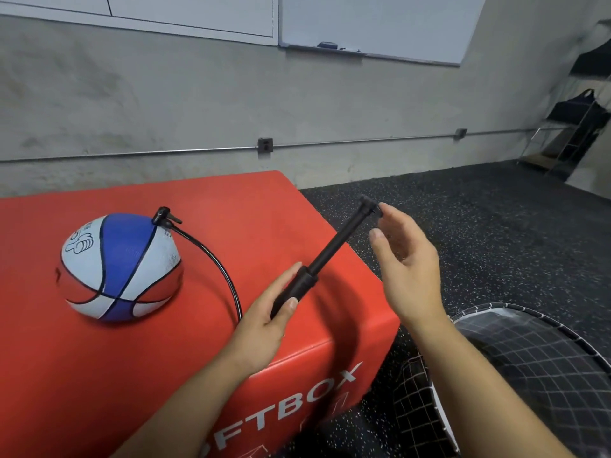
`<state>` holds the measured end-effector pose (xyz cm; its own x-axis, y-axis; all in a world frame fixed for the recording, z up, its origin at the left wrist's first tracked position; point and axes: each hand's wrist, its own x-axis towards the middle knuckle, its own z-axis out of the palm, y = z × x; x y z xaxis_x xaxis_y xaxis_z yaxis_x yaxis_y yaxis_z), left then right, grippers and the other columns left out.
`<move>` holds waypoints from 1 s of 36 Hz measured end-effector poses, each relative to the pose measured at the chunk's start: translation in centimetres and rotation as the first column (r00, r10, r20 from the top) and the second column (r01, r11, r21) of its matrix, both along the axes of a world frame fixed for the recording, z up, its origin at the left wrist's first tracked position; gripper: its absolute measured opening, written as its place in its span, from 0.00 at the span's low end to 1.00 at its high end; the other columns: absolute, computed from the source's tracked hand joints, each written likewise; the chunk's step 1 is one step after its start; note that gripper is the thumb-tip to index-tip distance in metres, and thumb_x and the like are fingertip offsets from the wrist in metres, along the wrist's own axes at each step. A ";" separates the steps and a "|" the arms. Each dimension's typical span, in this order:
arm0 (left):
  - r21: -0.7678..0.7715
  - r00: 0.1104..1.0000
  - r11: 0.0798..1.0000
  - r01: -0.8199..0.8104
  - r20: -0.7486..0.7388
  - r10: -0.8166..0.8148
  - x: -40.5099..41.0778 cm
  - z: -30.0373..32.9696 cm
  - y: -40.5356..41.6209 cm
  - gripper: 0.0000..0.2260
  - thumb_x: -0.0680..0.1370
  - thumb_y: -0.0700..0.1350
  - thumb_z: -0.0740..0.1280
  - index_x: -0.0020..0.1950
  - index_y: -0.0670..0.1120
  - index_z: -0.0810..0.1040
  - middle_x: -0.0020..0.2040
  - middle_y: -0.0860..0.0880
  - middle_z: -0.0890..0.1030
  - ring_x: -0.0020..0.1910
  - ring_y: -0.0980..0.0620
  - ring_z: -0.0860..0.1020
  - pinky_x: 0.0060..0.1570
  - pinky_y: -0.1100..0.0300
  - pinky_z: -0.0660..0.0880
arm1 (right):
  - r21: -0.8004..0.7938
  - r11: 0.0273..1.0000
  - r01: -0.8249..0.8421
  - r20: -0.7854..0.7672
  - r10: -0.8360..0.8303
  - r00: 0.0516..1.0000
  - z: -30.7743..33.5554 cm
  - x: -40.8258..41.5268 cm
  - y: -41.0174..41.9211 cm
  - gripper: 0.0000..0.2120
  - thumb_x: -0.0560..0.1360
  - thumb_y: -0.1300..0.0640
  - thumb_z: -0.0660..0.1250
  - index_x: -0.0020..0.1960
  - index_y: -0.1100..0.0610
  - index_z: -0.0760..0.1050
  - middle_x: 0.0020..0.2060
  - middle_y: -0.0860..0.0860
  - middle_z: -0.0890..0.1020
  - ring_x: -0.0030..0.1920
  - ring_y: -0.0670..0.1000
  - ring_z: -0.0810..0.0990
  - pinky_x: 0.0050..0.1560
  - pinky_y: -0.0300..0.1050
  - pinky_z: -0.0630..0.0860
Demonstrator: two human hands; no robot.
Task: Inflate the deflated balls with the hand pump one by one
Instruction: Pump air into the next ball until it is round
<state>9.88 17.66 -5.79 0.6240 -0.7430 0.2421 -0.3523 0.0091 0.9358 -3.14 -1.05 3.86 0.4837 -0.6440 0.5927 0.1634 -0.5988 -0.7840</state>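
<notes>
At the left of the frame your red, white and blue ball sits on the red box, visibly sagging at its base. A black nozzle is plugged into its upper right side, and a black hose curves from there down toward your left hand. Above, whiteboards hang on the grey wall.

Your left hand grips the barrel of the hand pump, thumb laid along it. The shaft is drawn out, slanting up and right. Your right hand is loosely open at the handle, fingertips touching it or just beside it; you cannot tell which.

The pump hangs over the box's right edge, above the dark speckled floor. A mesh basket stands at lower right, under your right forearm.
</notes>
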 end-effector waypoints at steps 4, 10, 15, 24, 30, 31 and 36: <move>-0.006 1.000 1.000 -0.014 -0.004 0.014 0.4 -0.3 0.1 0.27 0.87 0.45 0.62 0.75 0.76 0.64 0.58 0.45 0.81 0.47 0.50 0.77 0.52 0.62 0.75 | -0.116 0.993 0.013 -0.039 -0.018 0.999 0.1 0.7 0.6 0.17 0.81 0.61 0.69 0.69 0.50 0.79 0.65 0.42 0.81 0.68 0.42 0.78 0.69 0.53 0.75; -0.068 0.999 0.998 -0.006 -0.040 0.004 0.7 -0.3 0.4 0.25 0.85 0.48 0.63 0.77 0.71 0.65 0.63 0.58 0.81 0.53 0.62 0.79 0.52 0.69 0.76 | -0.178 0.983 -0.041 -0.084 0.026 0.996 -0.7 1.9 2.7 0.22 0.78 0.65 0.69 0.68 0.46 0.79 0.65 0.38 0.80 0.68 0.43 0.77 0.63 0.42 0.77; -0.095 0.996 0.995 -0.030 -0.086 0.021 1.0 -0.2 0.5 0.25 0.82 0.51 0.63 0.77 0.71 0.66 0.55 0.63 0.82 0.53 0.60 0.80 0.54 0.66 0.76 | -0.202 0.976 -0.079 -0.127 0.053 0.990 -1.3 2.8 4.4 0.22 0.74 0.62 0.66 0.65 0.46 0.80 0.62 0.39 0.82 0.65 0.45 0.79 0.59 0.45 0.79; -0.082 0.995 0.996 -0.034 -0.093 0.027 1.1 -0.5 0.3 0.25 0.81 0.53 0.64 0.74 0.74 0.67 0.62 0.60 0.82 0.54 0.58 0.80 0.58 0.61 0.75 | -0.167 0.979 -0.115 -0.159 0.088 0.983 -2.9 2.5 5.4 0.16 0.75 0.63 0.69 0.58 0.46 0.82 0.53 0.39 0.84 0.57 0.46 0.82 0.53 0.47 0.81; -0.035 1.000 0.999 0.022 -0.021 -0.022 0.1 -0.1 -0.2 0.24 0.83 0.54 0.64 0.77 0.70 0.66 0.74 0.62 0.75 0.72 0.49 0.75 0.78 0.48 0.66 | 0.049 0.984 -0.172 -0.158 0.177 0.971 -3.4 1.6 4.4 0.19 0.77 0.60 0.76 0.65 0.47 0.77 0.60 0.43 0.82 0.59 0.46 0.83 0.52 0.45 0.82; -0.026 1.000 0.999 0.026 -0.013 -0.026 0.0 -0.1 -0.2 0.24 0.83 0.52 0.63 0.77 0.70 0.65 0.75 0.61 0.74 0.74 0.49 0.73 0.79 0.45 0.64 | 0.077 0.980 -0.186 -0.151 0.196 0.969 -3.3 1.5 4.2 0.20 0.78 0.61 0.75 0.66 0.47 0.77 0.61 0.43 0.82 0.58 0.45 0.83 0.52 0.44 0.82; 0.009 1.000 1.000 0.006 0.001 -0.006 -0.1 0.3 -0.1 0.24 0.84 0.50 0.63 0.76 0.73 0.65 0.73 0.60 0.76 0.74 0.51 0.74 0.79 0.42 0.64 | 0.103 0.985 -0.137 -0.075 0.145 0.987 -2.2 1.2 2.3 0.15 0.82 0.66 0.67 0.61 0.47 0.80 0.56 0.46 0.85 0.54 0.46 0.85 0.57 0.51 0.82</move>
<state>9.81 17.59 -5.52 0.6196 -0.7487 0.2356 -0.3530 0.0023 0.9356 -1.91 1.20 1.66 0.6181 -0.6183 0.4855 0.1735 -0.4951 -0.8513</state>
